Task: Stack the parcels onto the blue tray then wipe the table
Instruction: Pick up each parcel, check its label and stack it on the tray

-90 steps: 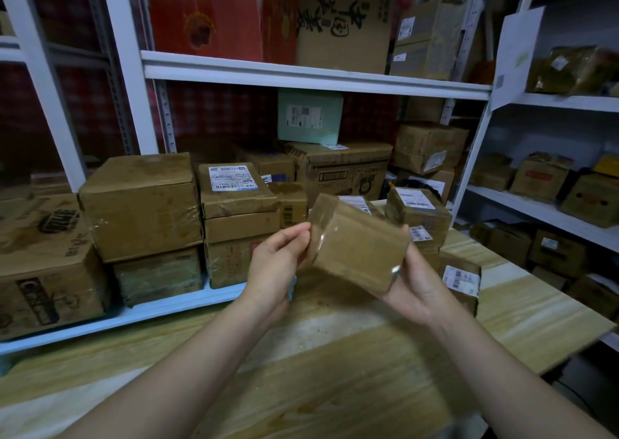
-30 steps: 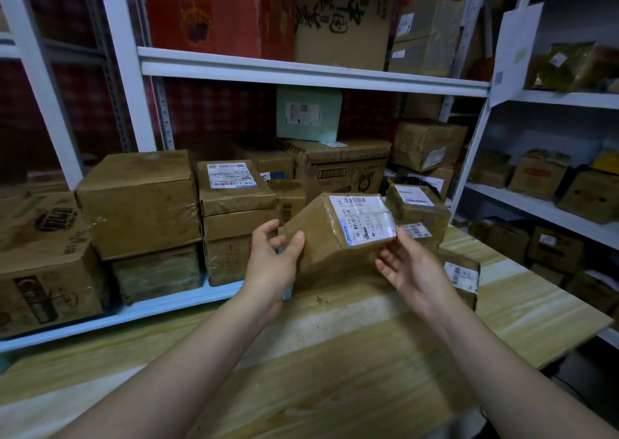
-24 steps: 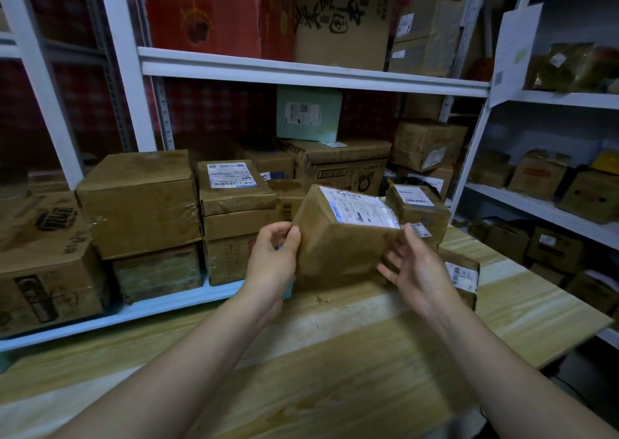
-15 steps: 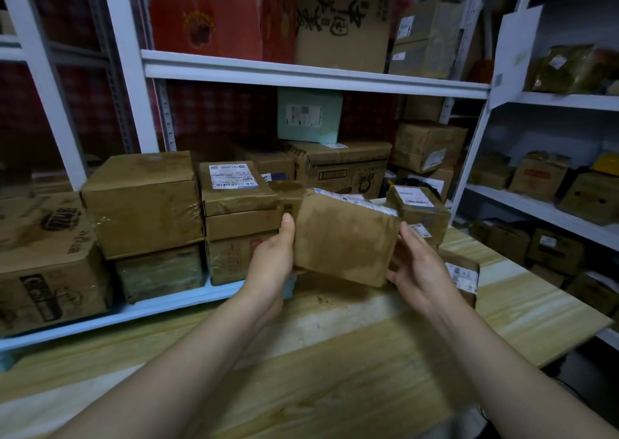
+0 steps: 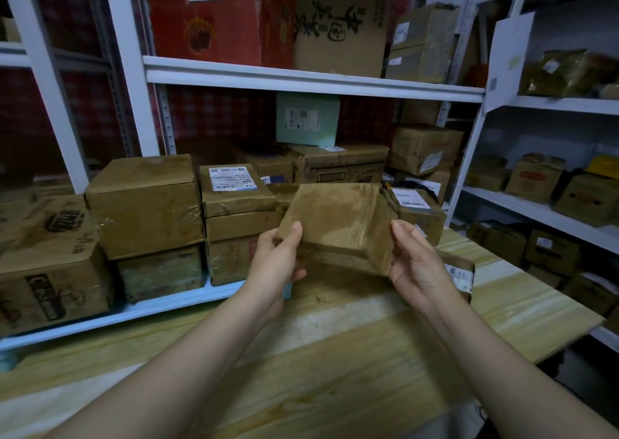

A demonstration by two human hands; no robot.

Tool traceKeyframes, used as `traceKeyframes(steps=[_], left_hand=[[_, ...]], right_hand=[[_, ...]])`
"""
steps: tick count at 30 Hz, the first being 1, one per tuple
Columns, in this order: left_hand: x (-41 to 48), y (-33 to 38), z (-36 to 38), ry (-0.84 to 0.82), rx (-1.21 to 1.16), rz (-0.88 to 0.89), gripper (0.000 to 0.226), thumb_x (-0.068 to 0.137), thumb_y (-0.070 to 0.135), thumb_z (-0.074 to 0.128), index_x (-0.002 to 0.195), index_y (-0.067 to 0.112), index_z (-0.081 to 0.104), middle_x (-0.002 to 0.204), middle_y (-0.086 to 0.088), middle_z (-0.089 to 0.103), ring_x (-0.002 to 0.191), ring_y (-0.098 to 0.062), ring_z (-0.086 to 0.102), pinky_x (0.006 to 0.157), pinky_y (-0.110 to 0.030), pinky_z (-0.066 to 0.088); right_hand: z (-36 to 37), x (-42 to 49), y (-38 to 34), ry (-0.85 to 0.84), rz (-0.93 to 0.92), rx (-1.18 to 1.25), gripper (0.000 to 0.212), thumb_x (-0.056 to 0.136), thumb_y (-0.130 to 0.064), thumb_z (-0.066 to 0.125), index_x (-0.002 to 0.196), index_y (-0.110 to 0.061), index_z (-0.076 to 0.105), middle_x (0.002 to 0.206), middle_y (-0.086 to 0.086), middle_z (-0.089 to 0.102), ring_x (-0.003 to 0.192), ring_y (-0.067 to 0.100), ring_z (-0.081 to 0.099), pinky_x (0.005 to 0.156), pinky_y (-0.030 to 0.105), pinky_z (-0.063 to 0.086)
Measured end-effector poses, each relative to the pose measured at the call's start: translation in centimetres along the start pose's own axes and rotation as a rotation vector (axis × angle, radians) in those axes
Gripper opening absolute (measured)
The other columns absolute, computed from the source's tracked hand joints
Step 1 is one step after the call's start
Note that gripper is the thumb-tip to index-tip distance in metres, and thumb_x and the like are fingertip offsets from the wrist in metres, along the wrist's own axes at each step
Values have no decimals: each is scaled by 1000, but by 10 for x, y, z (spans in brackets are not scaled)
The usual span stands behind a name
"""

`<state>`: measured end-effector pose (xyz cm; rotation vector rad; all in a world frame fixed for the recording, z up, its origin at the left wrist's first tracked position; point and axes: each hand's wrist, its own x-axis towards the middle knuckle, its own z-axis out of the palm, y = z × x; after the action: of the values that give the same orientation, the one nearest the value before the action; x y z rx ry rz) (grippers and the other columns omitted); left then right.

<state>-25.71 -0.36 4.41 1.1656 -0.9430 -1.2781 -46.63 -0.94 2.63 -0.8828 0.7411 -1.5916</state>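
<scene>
Far to your left a printed carton (image 5: pixel 50 261) sits on the low white shelf (image 5: pixel 160 304), and next to it a plain brown box (image 5: pixel 144 204) rests on a smaller plastic-wrapped one (image 5: pixel 160 272). Further along stands a stack of three parcels, the top one (image 5: pixel 234 187) carrying a white shipping label. Your left hand (image 5: pixel 273 264) grips the lower left corner of a brown parcel (image 5: pixel 338 224), thumb pressed on its near face and the other fingers curled behind it. You hold that parcel tilted in the air above the wooden table (image 5: pixel 335 355), its plain side facing you. Your right hand (image 5: pixel 413 261) clamps the parcel's right edge, thumb on the front. Just behind that hand a labelled parcel (image 5: pixel 415 210) rests on the table, with another small one (image 5: pixel 460 271) beside your wrist.
</scene>
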Motion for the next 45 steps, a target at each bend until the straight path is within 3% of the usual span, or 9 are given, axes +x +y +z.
traceKeyframes(steps=[9, 14, 18, 21, 25, 33, 38, 42, 45], left_hand=[[-14, 16, -5, 41, 22, 146, 36, 92, 52, 53, 106, 19, 58, 106, -2, 69, 100, -18, 65, 91, -40, 53], [-22, 24, -13, 63, 97, 253, 38, 87, 60, 55, 104, 27, 59, 120, 3, 60, 106, -12, 58, 82, -27, 44], [-28, 32, -22, 58, 104, 328, 46, 85, 62, 57, 116, 29, 58, 124, 6, 56, 114, -11, 53, 89, -27, 43], [-32, 41, -32, 89, 164, 375, 61, 72, 77, 54, 119, 39, 55, 129, 9, 51, 125, -15, 43, 108, -43, 38], [-38, 58, -48, 209, 228, 443, 46, 83, 66, 53, 121, 39, 51, 134, 6, 38, 128, -14, 29, 113, -44, 29], [-38, 87, -108, 253, 229, 515, 81, 59, 81, 62, 125, 41, 38, 135, 2, 40, 130, -19, 35, 111, -45, 35], [-26, 107, -163, 318, 119, 483, 104, 45, 94, 59, 128, 35, 38, 134, 0, 47, 124, -21, 48, 104, -45, 44], [-14, 125, -204, 421, 50, 471, 93, 53, 91, 53, 124, 32, 41, 132, 3, 51, 126, -21, 47, 104, -44, 44], [-4, 131, -234, 513, 67, 447, 80, 69, 84, 47, 130, 32, 44, 140, -2, 44, 131, -26, 42, 106, -49, 41]], right_hand=[[10, -6, -6, 109, 66, -51, 26, 101, -38, 49, 105, -22, 69, 123, 5, 70, 122, 25, 61, 104, 56, 45], [25, -12, -11, 34, 108, -94, 40, 99, -50, 45, 122, -24, 65, 126, 8, 69, 123, 27, 59, 101, 47, 47], [44, -15, -9, -19, 95, -49, 39, 90, -32, 60, 126, -19, 63, 129, 12, 67, 118, 28, 63, 87, 41, 57], [56, -16, -9, -82, 51, -51, 43, 88, -20, 62, 131, -13, 60, 130, 14, 67, 123, 29, 61, 97, 44, 53], [84, -17, -6, -154, -2, -115, 41, 92, -26, 58, 132, -13, 60, 129, 13, 67, 125, 29, 60, 106, 49, 47], [161, -14, 5, -225, -176, -410, 40, 94, -7, 61, 133, -13, 52, 126, 6, 68, 119, 21, 64, 103, 42, 51], [228, -10, 25, -297, -297, -594, 36, 93, -11, 67, 125, -20, 54, 126, 0, 65, 119, 13, 63, 106, 42, 50], [277, -5, 40, -387, -350, -727, 40, 92, -13, 68, 122, -32, 49, 128, -9, 60, 122, 10, 59, 107, 39, 49], [314, 3, 52, -454, -386, -820, 57, 92, -7, 67, 138, -30, 43, 138, -7, 53, 117, 5, 60, 104, 36, 51]])
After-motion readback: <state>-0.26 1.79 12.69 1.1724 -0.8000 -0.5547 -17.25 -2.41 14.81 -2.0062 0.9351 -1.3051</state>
